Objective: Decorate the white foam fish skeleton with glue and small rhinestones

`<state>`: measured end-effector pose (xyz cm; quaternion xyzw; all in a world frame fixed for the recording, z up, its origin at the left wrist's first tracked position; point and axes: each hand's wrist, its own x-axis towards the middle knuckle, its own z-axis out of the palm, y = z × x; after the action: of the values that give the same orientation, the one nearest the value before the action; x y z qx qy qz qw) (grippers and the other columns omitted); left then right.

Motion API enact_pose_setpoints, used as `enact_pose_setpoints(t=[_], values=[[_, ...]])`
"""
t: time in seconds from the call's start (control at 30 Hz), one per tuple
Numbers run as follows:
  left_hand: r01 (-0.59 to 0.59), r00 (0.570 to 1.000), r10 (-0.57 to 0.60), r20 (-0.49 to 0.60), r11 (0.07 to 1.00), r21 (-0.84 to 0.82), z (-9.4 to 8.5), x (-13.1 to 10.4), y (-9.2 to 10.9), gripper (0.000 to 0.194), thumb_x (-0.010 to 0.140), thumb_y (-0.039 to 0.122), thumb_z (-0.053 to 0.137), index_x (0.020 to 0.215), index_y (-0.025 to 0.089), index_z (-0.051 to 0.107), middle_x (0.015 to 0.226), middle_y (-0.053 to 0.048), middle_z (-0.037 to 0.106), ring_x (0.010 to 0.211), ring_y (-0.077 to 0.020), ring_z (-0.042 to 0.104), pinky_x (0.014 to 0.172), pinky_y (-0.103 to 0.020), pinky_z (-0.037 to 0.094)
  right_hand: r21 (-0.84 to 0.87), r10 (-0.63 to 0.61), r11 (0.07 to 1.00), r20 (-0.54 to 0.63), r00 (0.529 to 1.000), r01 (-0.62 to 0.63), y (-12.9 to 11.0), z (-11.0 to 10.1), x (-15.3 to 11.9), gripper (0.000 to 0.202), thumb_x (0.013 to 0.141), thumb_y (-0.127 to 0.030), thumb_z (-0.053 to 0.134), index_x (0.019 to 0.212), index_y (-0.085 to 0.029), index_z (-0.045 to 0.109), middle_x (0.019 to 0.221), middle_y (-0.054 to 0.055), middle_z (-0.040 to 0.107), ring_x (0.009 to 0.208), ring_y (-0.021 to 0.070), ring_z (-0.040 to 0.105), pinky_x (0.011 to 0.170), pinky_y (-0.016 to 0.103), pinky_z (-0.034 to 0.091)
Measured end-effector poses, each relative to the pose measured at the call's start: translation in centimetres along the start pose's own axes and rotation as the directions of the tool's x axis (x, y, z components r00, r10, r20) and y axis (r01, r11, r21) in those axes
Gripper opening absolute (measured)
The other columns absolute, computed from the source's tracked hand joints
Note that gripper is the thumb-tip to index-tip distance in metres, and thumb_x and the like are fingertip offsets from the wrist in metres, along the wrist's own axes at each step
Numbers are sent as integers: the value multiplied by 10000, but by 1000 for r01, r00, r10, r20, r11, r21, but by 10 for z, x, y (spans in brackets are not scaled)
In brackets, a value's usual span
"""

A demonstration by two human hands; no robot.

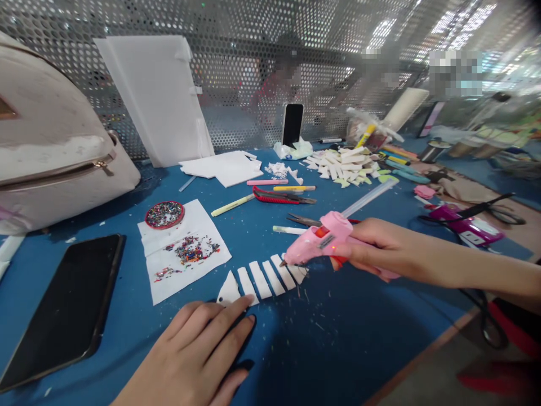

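Note:
A pink glue gun (315,242) is gripped in my right hand (372,248), with a clear glue stick (369,197) sticking out of its back. Its nozzle points down at the right part of a white fish shape (260,280) cut into separate strips, lying on the blue table; whether the tip touches is hard to tell. My left hand (203,344) rests palm down with fingers stretched out, the index fingertip on a strip near the fish's head end. That head piece has a small dark dot for an eye and is partly covered by my fingers.
Coloured beads lie on a white paper (163,287) beside a round red-rimmed dish (164,215). Behind are a red cutter (279,196), pliers (304,220), markers (232,206) and white foam offcuts (342,163). A dark phone (67,304) and a backpack (54,152) stand left.

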<state>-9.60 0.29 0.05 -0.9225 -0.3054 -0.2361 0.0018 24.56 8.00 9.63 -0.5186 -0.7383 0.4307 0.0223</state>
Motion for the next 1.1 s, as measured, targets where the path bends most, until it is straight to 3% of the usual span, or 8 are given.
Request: enact_pose_setpoints(t=[0.13,0.3,0.5,0.7,0.9,1.0,1.1], values=[[-39,999,39,23,999,24,-1,-2,-2,365,1063,305,373,1298,194,629,1410,-18,603,1054,-226,544,919,-349,382,-19,4,1000,0,1000,-4,4,-6,-3,488,967,-574,469,872,-155,699,544,-35,460,452,93,462,466,204,371],[-70,997,69,19,996,52,-1,-1,-5,367,1057,325,394,1302,190,632,1411,-27,601,1057,-226,546,907,-340,394,10,-25,1000,45,999,24,4,2,-6,501,964,-595,470,880,-159,701,548,-28,481,453,95,477,434,195,363],[-59,998,59,13,997,50,0,-1,-4,371,1061,316,377,1289,186,639,1415,-34,599,1051,-230,547,910,-348,387,61,-58,996,-32,998,60,8,-4,0,475,978,-552,475,874,-147,700,529,-43,454,437,80,452,438,185,364],[-44,999,44,18,999,31,0,-2,-3,374,1066,331,369,1300,198,629,1406,-17,607,1064,-227,544,913,-348,383,74,-112,992,92,989,105,4,-8,2,485,991,-542,465,891,-141,717,508,-45,460,435,78,456,426,174,366],[-7,998,6,-67,1000,-25,1,1,0,367,1064,357,385,1244,199,663,1362,-9,645,1020,-203,562,908,-326,398,77,-92,993,-1,996,91,3,-12,7,536,983,-588,443,871,-124,687,494,-45,462,424,69,430,450,181,355],[-20,996,18,-83,1000,-24,1,2,-1,370,1065,361,388,1237,196,671,1316,-6,676,991,-196,573,899,-329,409,144,-73,988,103,992,58,10,-19,2,589,970,-629,436,872,-110,699,491,-40,465,397,67,418,412,185,333],[-99,990,97,-100,995,-17,-5,3,-1,365,1075,332,377,1205,198,690,1265,6,705,943,-173,589,888,-320,421,278,-131,954,50,990,112,17,-18,-4,629,959,-668,420,921,-104,696,517,-42,466,375,64,431,395,197,323]])
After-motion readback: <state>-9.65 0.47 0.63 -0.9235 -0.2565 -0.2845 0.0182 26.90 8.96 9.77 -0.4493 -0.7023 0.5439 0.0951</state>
